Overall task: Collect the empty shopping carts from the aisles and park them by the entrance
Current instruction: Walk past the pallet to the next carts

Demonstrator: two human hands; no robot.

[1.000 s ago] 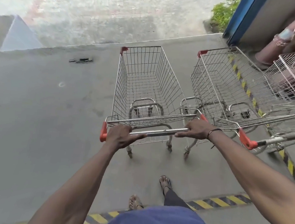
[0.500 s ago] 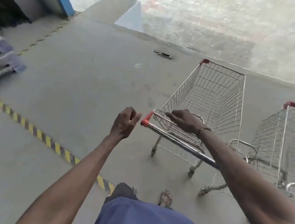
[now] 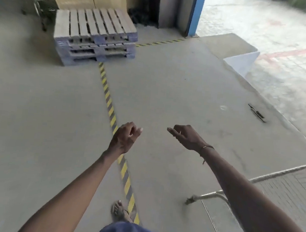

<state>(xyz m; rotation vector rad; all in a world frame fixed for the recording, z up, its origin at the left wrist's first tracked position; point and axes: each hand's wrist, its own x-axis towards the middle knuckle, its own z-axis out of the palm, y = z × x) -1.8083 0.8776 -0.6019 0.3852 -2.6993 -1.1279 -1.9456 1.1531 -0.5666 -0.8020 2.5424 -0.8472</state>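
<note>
Now letting go of the shopping cart [image 3: 280,175] gripped a second ago, left hand [image 3: 123,139] and right hand [image 3: 188,137] hanging apart over bare concrete floor [image 3: 36,124], fingers loosely curled and holding nothing. Swinging leftward since then, taking in stacked pallets [image 3: 95,36] and hazard tape [image 3: 110,108] (both blurred). Showing only a slice of the cart at lower right, cut off by the frame edge and partly hidden behind the right forearm. Glinting as a bare metal rail and lower frame tube, wire basket smeared by motion.
</note>
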